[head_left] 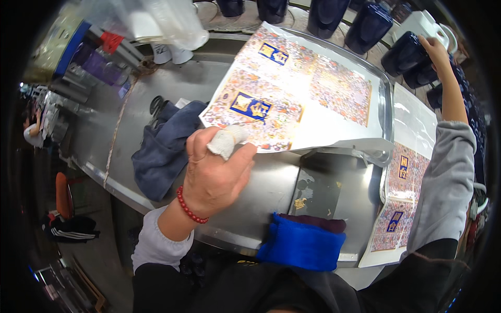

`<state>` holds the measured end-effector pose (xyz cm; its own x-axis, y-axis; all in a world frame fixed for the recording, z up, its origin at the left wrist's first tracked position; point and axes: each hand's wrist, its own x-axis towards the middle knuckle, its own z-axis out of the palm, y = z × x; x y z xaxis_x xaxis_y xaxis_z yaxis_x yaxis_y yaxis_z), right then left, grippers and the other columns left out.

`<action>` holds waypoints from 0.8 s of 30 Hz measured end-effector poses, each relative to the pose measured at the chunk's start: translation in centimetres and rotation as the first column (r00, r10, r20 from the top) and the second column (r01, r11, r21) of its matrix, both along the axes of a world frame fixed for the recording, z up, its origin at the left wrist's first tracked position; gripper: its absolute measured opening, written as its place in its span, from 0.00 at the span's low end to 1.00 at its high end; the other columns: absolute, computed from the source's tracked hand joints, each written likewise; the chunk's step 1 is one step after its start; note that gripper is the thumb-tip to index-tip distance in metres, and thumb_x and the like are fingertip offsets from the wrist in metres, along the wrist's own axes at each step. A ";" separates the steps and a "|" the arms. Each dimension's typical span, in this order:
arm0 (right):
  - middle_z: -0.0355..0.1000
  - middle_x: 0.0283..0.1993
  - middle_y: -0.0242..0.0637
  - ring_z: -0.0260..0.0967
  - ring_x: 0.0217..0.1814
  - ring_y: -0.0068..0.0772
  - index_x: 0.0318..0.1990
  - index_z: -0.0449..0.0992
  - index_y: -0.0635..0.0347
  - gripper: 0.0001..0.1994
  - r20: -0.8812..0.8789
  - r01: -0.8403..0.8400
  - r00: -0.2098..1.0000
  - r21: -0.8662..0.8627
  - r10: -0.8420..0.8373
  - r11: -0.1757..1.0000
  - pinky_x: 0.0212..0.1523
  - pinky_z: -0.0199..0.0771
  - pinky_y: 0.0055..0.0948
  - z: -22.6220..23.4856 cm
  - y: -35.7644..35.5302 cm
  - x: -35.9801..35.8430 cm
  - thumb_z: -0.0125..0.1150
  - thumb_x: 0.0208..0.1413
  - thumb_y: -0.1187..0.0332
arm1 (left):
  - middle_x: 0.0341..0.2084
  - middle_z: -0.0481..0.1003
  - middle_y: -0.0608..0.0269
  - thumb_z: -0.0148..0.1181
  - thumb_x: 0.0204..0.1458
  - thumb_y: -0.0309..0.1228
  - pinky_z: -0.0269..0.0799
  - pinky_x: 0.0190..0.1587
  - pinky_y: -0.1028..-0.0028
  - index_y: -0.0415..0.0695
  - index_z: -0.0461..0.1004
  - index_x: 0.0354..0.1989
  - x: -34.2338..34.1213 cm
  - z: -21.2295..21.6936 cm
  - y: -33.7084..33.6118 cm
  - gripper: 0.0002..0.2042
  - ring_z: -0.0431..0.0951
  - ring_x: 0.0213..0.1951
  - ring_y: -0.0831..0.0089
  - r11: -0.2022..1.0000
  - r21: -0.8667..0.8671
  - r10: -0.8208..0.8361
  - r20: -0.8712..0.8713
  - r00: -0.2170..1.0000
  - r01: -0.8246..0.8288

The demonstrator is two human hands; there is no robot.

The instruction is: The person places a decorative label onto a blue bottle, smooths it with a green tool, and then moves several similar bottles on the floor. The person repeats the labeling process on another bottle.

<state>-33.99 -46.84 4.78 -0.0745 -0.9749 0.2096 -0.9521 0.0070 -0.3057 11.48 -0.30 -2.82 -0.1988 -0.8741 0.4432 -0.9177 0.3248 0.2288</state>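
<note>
My left hand (pixel 211 175), with a red bead bracelet at its wrist, grips a whitish cloth wad (pixel 225 142). It is over the lower left edge of a printed sheet (pixel 292 94) with dense colourful patterns and blue panels. The sheet lies over a metal tray (pixel 383 99). My right hand (pixel 437 51) reaches to the far right, its fingers bent around the end of a glossy dark blue bottle (pixel 403 53). Part of that grip is hidden behind the bottle. A dark grey-blue cloth (pixel 164 146) lies crumpled left of my left hand.
More dark blue bottles (pixel 368 26) line the far edge, near a white plastic jug (pixel 420 26). Other printed sheets (pixel 401 182) lie at the right. A folded blue cloth (pixel 302 242) sits at the steel table's (pixel 130 130) near edge. Plastic bags (pixel 162 23) are at the far left.
</note>
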 end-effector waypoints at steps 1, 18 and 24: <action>0.75 0.49 0.34 0.69 0.45 0.27 0.61 0.76 0.53 0.36 0.018 0.000 1.000 -0.046 0.000 0.999 0.30 0.66 0.28 -0.2 -0.4 -0.6 0.57 0.57 0.33 | 0.44 0.78 0.60 0.69 0.44 0.27 0.56 0.60 0.58 0.52 0.80 0.49 -0.1 0.2 -0.1 0.20 0.64 0.56 0.56 1.000 0.000 -0.005 0.005 1.000 0.005; 0.74 0.41 0.49 0.73 0.48 0.52 0.42 0.77 0.62 0.15 -0.089 -0.132 0.991 -0.487 0.101 0.863 0.49 0.73 0.43 -2.0 4.7 -8.3 0.71 0.52 0.62 | 0.49 0.77 0.53 0.69 0.44 0.24 0.59 0.62 0.57 0.47 0.78 0.57 -4.5 2.4 -0.2 0.26 0.68 0.52 0.53 0.991 -0.040 -0.127 0.027 0.992 0.128; 0.76 0.39 0.39 0.73 0.44 0.33 0.43 0.77 0.63 0.11 -0.167 -0.522 0.849 -0.418 0.501 0.744 0.47 0.74 0.31 11.9 22.3 -3.2 0.67 0.60 0.66 | 0.52 0.77 0.52 0.67 0.49 0.27 0.61 0.60 0.59 0.43 0.77 0.57 -5.6 3.7 1.6 0.24 0.70 0.52 0.54 0.963 -0.174 -0.224 -0.105 0.969 0.203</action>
<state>-37.22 -24.52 16.68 0.4274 -0.6702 0.6068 -0.7859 -0.6071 -0.1171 5.85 1.34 0.88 -0.3081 -0.7324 0.6072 -0.7911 0.5518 0.2641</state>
